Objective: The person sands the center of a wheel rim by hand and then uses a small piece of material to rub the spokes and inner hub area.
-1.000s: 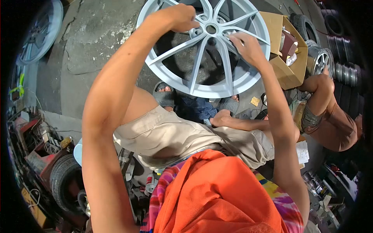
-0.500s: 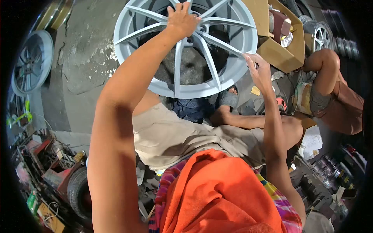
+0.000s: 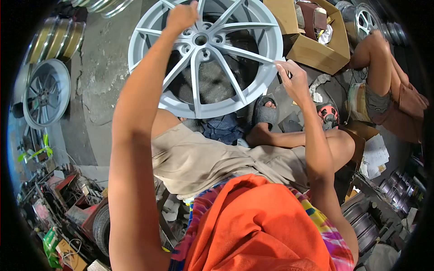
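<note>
A light grey alloy wheel rim (image 3: 200, 74) with paired spokes is propped in front of my lap, its face towards me. My left hand (image 3: 183, 18) is at a spoke on the upper part of the wheel. It is slightly blurred, with the fingers curled in; whatever they hold, if anything, is hidden. At the wheel's right edge, my right hand (image 3: 294, 81) pinches the outer lip between thumb and fingers. The hub and bolt holes show uncovered between my hands. Behind the spokes lies a dark, rough surface.
An open cardboard box (image 3: 318, 54) stands right of the wheel. More rims sit at the left (image 3: 47, 93) and upper right. A person's bent leg (image 3: 377, 67) is at the right. A tyre (image 3: 101, 230) and clutter lie lower left. My sandalled foot (image 3: 265, 112) is below the wheel.
My left hand has moved off the hub, up and left to a spoke, and its fingers have drawn in. My right hand still grips the rim's edge. The view has shifted slightly.
</note>
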`<state>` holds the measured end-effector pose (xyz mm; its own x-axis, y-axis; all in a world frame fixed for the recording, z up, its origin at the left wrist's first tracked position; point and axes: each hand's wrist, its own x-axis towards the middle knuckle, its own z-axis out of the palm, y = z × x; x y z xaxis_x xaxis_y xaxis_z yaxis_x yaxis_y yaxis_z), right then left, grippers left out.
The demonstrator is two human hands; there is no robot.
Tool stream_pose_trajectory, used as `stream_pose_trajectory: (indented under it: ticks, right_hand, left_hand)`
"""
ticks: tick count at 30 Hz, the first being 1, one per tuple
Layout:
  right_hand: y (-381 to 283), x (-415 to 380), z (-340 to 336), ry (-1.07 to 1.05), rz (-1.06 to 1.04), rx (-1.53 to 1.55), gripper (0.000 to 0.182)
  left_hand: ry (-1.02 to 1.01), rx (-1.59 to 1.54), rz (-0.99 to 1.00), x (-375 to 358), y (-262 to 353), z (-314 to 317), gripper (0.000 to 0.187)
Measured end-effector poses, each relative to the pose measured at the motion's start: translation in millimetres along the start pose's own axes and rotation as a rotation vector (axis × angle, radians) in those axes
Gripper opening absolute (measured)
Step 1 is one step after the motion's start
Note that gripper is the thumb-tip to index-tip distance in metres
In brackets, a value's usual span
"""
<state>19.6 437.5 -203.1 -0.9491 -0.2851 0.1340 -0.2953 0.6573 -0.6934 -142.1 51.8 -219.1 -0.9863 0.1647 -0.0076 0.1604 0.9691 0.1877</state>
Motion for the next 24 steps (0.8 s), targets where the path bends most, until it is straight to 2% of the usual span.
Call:
stream_pose_trajectory:
  ticks: [2,3,5,6,7,9,11,12,14,18,19,22,24]
  right_hand:
    - [-2.1,-3.6,4.0,0.034,-0.015,0.017,0.021]
    - [-6.1,-3.0,8.0,0.048,-0.038,0.026,0.021]
    - [-19.7,3.0,18.4,0.049,-0.071,0.037,0.02]
    - [-28.9,9.3,25.8,0.001,-0.141,-0.012,0.021]
    - [-37.6,15.9,34.5,-0.045,-0.211,-0.063,0.022]
    - [-47.0,36.6,62.7,-0.017,-0.435,-0.082,0.023]
    - [-57.9,59.6,86.4,-0.042,-0.537,-0.188,0.022]
    - [-60.8,65.4,92.7,-0.049,-0.541,-0.19,0.022]
    - [-64.4,76.1,104.4,-0.19,-0.591,-0.388,0.023]
    - [-64.1,101.5,121.5,-0.264,-0.588,-0.551,0.029]
    - [-59.6,116.8,129.7,-0.265,-0.592,-0.556,0.029]
    - [-61.4,139.6,144.4,-0.447,-0.535,-0.469,0.03]
    - [-49.4,125.2,131.2,-0.397,-0.556,-0.449,0.03]
  left_hand:
    - [0.228,-0.336,-0.017,9.1,-49.2,4.7,0.058]
    - [0.234,-0.334,-0.026,5.2,-62.7,-1.6,0.058]
    - [0.091,-0.458,-0.281,-4.7,-89.1,-16.8,0.054]
    - [-0.01,-0.579,-0.243,-14.7,-110.4,-13.5,0.052]
    - [-0.005,-0.581,-0.254,-25.0,-114.5,-6.4,0.052]
    - [-0.137,-0.223,-0.062,-48.1,-110.2,-0.6,0.053]
    - [-0.478,-0.014,-0.119,-61.4,-86.6,-9.6,0.056]
    - [-0.491,-0.007,-0.1,-70.3,-82.8,-7.4,0.056]
    - [-0.456,0.003,-0.091,-85.7,-81.3,5.3,0.059]
    - [-0.418,0.015,-0.129,-107.8,-61.9,11.5,0.059]
    - [-0.378,0.045,-0.145,-108.1,-60.0,10.3,0.057]
    - [-0.309,0.018,-0.134,-117.3,-67.8,8.1,0.052]
    - [-0.342,-0.044,-0.118,-112.7,-84.4,7.0,0.051]
